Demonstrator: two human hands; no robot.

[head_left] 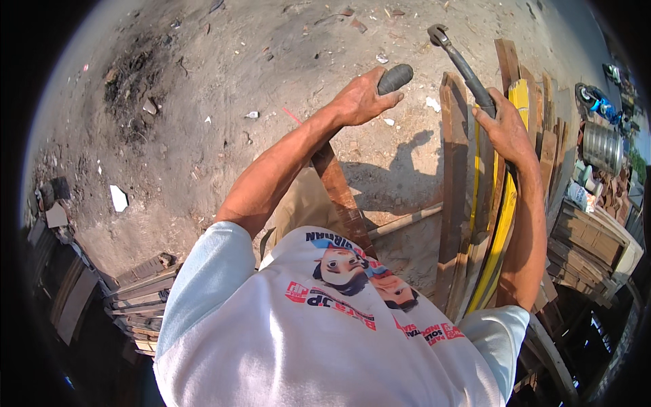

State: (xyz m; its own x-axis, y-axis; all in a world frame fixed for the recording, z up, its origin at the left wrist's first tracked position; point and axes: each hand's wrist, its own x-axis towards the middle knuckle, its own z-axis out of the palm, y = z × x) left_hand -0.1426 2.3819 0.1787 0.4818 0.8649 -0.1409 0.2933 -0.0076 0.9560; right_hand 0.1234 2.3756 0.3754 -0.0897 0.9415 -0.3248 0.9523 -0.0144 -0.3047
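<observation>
My left hand (363,102) is closed around a dark grey, rounded, grip-like piece (395,79); its other end is hidden by the fist. My right hand (507,129) grips the dark handle of a hammer (468,70), whose metal head points away to the upper left. Below that hand stand several long wooden planks (453,142), with yellow-painted ones (498,258) among them. A reddish-brown board (341,193) slants from beneath my left forearm toward my body. The two hands are apart, raised over sandy ground.
Stacked timber (146,295) lies at the lower left, and more wood pieces (583,247) at the right. A ribbed metal drum (602,148) and a blue motorbike (598,103) stand farther right. Debris and a white shard (119,198) litter the ground.
</observation>
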